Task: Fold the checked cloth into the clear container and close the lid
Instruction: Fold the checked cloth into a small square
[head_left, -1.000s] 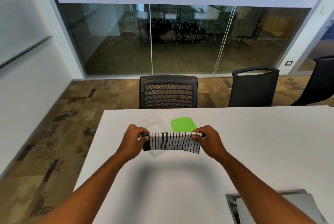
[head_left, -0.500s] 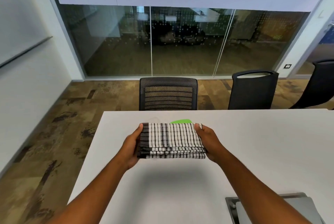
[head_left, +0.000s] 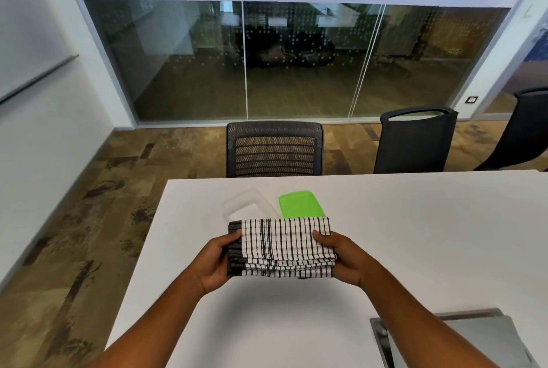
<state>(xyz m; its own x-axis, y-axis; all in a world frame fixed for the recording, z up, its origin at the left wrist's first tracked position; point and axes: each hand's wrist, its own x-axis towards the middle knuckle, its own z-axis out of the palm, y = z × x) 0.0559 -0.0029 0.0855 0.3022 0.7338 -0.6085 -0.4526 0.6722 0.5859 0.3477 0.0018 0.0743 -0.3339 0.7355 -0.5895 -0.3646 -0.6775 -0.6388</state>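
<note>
folded cloth held over table, container and lid behind

black-and-white checked woven cloth [head_left: 281,246], folded into a thick layered rectangle, is held above the smooth white table [head_left: 415,234]. left hand [head_left: 218,261] grips its dark-bordered left end, thumb on top, fingers hidden beneath. right hand [head_left: 341,258] grips the right end the same way. clear plastic rectangular container [head_left: 246,204], rounded corners, sits on the table behind the cloth; near edge hidden, outline faint. flat bright green lid [head_left: 299,204] lies just beside it, near edge covered too.
</note>
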